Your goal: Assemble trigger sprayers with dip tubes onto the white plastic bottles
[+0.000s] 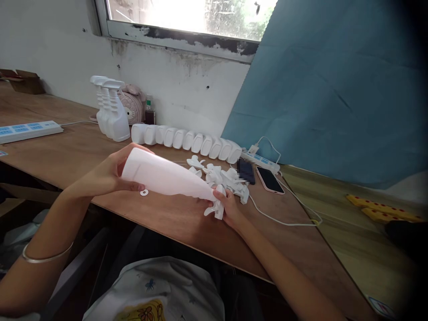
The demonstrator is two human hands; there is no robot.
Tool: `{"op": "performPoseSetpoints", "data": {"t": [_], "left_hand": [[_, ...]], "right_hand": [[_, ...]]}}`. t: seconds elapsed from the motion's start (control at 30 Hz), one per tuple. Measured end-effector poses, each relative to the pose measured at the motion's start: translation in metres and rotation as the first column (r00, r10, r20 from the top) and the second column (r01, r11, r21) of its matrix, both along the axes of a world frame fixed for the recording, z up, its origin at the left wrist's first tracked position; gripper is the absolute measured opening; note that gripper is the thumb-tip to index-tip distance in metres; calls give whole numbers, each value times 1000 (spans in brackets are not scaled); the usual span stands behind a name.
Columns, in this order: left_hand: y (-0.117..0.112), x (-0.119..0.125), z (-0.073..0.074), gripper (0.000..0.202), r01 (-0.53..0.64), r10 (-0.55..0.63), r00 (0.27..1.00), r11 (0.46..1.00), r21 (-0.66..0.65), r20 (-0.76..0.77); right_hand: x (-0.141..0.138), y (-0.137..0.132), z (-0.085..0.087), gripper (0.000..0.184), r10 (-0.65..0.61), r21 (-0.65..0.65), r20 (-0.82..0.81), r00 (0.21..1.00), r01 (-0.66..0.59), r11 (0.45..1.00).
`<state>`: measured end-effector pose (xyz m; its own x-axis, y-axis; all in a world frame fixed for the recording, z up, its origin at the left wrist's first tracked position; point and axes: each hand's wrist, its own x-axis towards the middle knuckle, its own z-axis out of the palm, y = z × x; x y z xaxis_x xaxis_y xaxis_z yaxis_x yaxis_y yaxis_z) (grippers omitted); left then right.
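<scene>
My left hand [105,176] is closed round the base of a white plastic bottle [163,178] held on its side above the wooden table [174,218]. My right hand [229,207] grips a white spray trigger head [217,203] at the bottle's neck. A heap of loose white trigger heads [222,176] lies just behind my right hand. A small white ring [144,192] rests on the table under the bottle.
A row of white bottles [187,140] lies on its side by the wall. Assembled spray bottles [112,113] stand at the back left. Two phones [269,179], power strips [28,130] and a white cable [284,218] are on the table. A blue sheet [334,89] hangs to the right.
</scene>
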<state>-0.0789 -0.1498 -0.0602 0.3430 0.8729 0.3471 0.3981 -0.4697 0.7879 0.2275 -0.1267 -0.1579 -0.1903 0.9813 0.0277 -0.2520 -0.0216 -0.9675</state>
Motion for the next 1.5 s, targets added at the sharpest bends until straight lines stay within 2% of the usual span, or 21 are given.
{"op": "performPoseSetpoints", "data": {"t": [0.07, 0.13, 0.23, 0.33, 0.47, 0.53, 0.6, 0.67, 0.73, 0.87, 0.97, 1.13, 1.23, 1.33, 1.43, 1.5], "left_hand": [[1, 0, -1, 47, -58, 70, 993, 992, 112, -99], [3, 2, -3, 47, -141, 165, 975, 977, 159, -146], [4, 4, -5, 54, -147, 160, 978, 984, 103, -131], [3, 5, -5, 40, -126, 134, 989, 984, 123, -67], [1, 9, -4, 33, -216, 217, 976, 972, 96, 0], [1, 10, -5, 39, -234, 234, 972, 969, 85, 13], [2, 9, -6, 58, -215, 213, 976, 974, 66, 43], [4, 7, -6, 76, -156, 154, 985, 988, 14, 83], [4, 4, -5, 86, -82, 84, 991, 996, -20, 107], [6, 1, -3, 90, -14, 14, 998, 1000, 5, 61], [7, 3, -3, 81, -82, 86, 996, 991, 105, -34], [5, 11, -6, 56, -273, 316, 932, 934, 230, -176], [5, 14, -11, 45, -306, 381, 902, 896, 323, -203], [6, 14, -15, 36, -230, 333, 936, 824, 518, -114], [8, 11, -15, 40, -75, 199, 976, 683, 726, -87], [8, 8, -13, 44, 7, 144, 983, 604, 797, -118]], "right_hand": [[0, -1, 0, 37, 4, -6, 1, 1000, -4, 1000], [0, -1, 0, 36, 1, -11, -1, 1000, -1, 1000], [0, 1, 0, 36, -12, -14, -8, 1000, 12, 1000], [0, 1, 0, 37, -17, -15, -16, 1000, 16, 1000], [0, 0, 0, 36, -11, -17, -12, 1000, 11, 1000], [0, 0, -1, 36, -18, -20, -13, 1000, 17, 1000], [0, 0, -1, 36, -25, -25, -16, 1000, 24, 999], [0, 0, -1, 37, -30, -33, -16, 999, 30, 999], [0, 1, 0, 39, -35, -45, -8, 999, 34, 998], [1, 3, -2, 42, -31, -71, 23, 999, 32, 997], [2, 5, -4, 42, -15, -70, 35, 999, 18, 997], [4, 5, -3, 37, 15, -51, 27, 1000, -14, 999], [5, 4, -1, 37, 17, -47, 15, 1000, -16, 999], [5, 4, 0, 38, 5, -48, 1, 1000, -5, 999], [4, 3, 0, 41, 2, -56, -10, 1000, -3, 998], [5, 2, 0, 42, 12, -64, -12, 1000, -13, 998]]}}
